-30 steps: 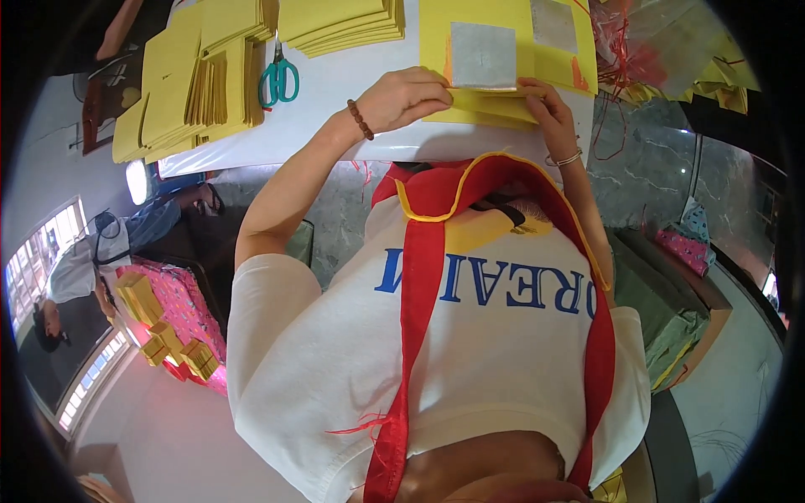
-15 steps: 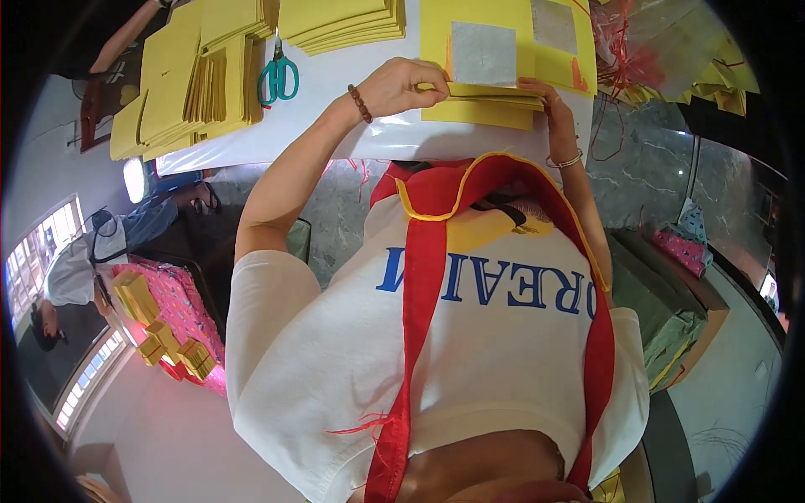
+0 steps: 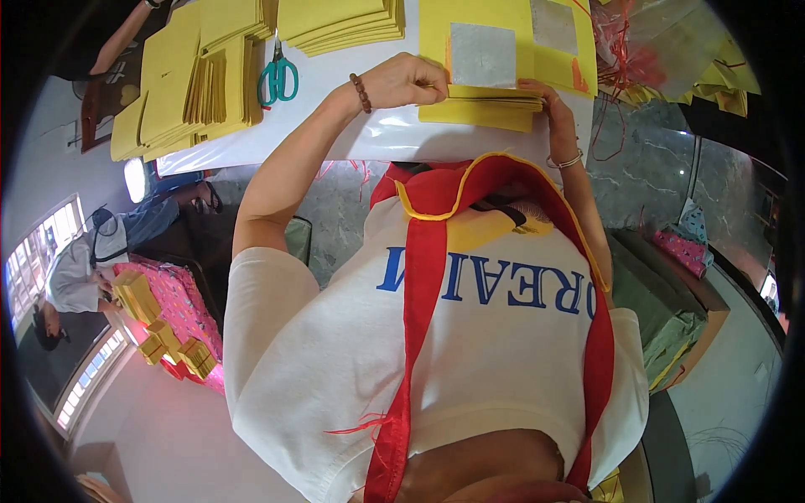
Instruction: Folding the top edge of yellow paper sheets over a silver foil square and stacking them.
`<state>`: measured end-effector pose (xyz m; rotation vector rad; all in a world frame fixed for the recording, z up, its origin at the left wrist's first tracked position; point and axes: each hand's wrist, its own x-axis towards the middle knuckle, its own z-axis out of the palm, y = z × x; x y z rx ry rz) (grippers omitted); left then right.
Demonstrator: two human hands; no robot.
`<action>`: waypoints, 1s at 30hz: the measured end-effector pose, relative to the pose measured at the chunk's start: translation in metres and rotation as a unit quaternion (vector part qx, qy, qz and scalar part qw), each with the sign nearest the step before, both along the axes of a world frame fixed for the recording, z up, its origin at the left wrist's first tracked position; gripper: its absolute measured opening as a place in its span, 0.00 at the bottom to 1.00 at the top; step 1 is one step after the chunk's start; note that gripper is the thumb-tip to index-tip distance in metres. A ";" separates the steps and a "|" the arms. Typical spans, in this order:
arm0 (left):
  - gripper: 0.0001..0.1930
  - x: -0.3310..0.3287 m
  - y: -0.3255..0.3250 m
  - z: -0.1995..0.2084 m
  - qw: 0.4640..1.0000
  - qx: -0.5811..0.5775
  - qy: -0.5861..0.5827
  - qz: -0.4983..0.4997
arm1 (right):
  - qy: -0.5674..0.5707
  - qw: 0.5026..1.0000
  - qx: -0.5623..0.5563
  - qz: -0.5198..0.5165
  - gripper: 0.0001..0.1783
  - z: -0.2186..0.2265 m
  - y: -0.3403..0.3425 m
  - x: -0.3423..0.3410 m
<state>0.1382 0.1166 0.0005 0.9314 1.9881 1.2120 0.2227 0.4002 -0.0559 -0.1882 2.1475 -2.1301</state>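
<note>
A yellow paper sheet (image 3: 478,116) with a silver square (image 3: 483,55) on it lies at the front of the white-covered table, and a narrow strip of its near part is folded up. My left hand (image 3: 411,81), wearing a brown beaded bracelet, is closed with its fingertips pinching the left end of this fold. At the fold's right end my right hand (image 3: 552,107), with a pale bracelet, grips the paper between bent fingers. Its thumb is partly hidden. Further right lies another yellow sheet with a silver square (image 3: 554,25).
Teal-handled scissors (image 3: 277,79) lie left of my left hand. Stacks of folded yellow paper (image 3: 172,80) cover the table's left side, with another pile (image 3: 342,23) at the back. Red string (image 3: 616,50) and a clear plastic bag (image 3: 662,42) are at the right. Another person (image 3: 80,264) is at far left.
My left hand and wrist have shifted very slightly up and left along the fold. My right hand keeps its place. The person at far left has moved a little.
</note>
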 end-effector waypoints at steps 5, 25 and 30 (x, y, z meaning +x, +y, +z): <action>0.07 -0.003 0.000 -0.001 0.999 -0.011 -0.045 -0.009 | -0.011 1.000 -0.011 -0.002 0.31 -0.006 0.004 -0.001; 0.06 -0.006 0.005 0.016 0.997 -0.035 -0.061 -0.031 | -0.003 1.000 -0.022 0.016 0.19 0.002 0.003 -0.001; 0.05 -0.008 0.004 0.014 0.997 -0.035 -0.066 -0.034 | -0.002 1.000 -0.018 0.021 0.18 0.003 0.003 -0.001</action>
